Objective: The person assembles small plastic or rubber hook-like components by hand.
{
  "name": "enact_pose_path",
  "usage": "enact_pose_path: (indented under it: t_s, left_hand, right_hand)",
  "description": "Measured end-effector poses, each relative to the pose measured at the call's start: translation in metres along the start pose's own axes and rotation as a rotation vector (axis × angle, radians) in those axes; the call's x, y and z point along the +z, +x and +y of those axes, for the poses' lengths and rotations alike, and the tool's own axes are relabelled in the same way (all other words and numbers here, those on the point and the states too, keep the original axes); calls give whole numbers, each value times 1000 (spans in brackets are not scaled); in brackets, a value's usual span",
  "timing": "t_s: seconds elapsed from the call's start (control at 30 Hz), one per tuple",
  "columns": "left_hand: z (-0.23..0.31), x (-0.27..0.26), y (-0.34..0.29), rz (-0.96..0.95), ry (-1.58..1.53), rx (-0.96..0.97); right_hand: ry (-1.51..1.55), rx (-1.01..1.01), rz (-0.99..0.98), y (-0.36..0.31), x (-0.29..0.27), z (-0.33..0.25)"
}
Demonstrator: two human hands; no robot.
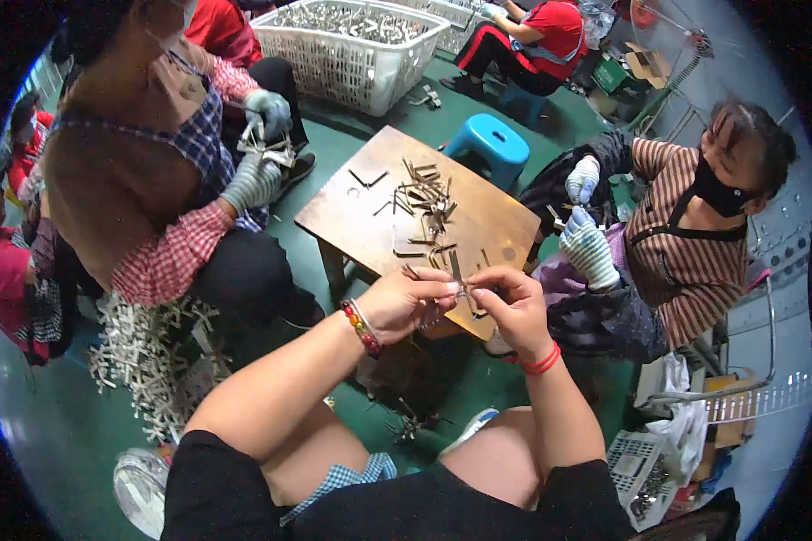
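Over the near edge of the low wooden table, my left hand (406, 302) pinches a thin, dark metal strip (456, 265) that points up and away from me. The fingertips of my right hand (514, 305) close on the lower end of this strip, close to the left fingers. Whether a smaller part sits between the fingertips is too small to tell. Just beyond my hands lies a loose pile of narrow bent metal pieces (429, 194). An L-shaped metal piece (367, 179) rests apart from the pile, toward the table's far left.
The wooden table (343, 221) stands before me, with a blue stool (489, 144) behind it. Gloved co-workers sit at left and right, handling metal parts. A white basket (352, 68) of parts stands at the back; heaped metal parts (144, 356) lie at left, a crate (636, 473) at lower right.
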State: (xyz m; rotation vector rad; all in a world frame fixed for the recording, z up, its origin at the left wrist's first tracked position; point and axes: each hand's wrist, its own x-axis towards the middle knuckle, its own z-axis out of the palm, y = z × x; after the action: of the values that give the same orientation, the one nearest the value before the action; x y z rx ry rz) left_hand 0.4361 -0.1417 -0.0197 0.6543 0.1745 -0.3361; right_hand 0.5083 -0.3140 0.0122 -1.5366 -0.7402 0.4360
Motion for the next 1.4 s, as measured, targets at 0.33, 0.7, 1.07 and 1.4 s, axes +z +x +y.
enact_pose_path:
  t_s: [0.33, 0.7, 1.07, 1.4]
  left_hand:
    - [8, -7, -24, -67, -149, 35]
    - [4, -23, -14, 373, 20, 183]
    - [-2, -22, -8, 308, 334, 227]
    - [7, -5, -11, 242, 131, 158]
  right_hand:
    - [-475, -264, -136, 11, 24, -22]
    - [-572, -163, 19, 108, 84, 2]
    - [-891, 70, -125, 183, 101, 48]
    - [625, 342, 73, 26, 15, 0]
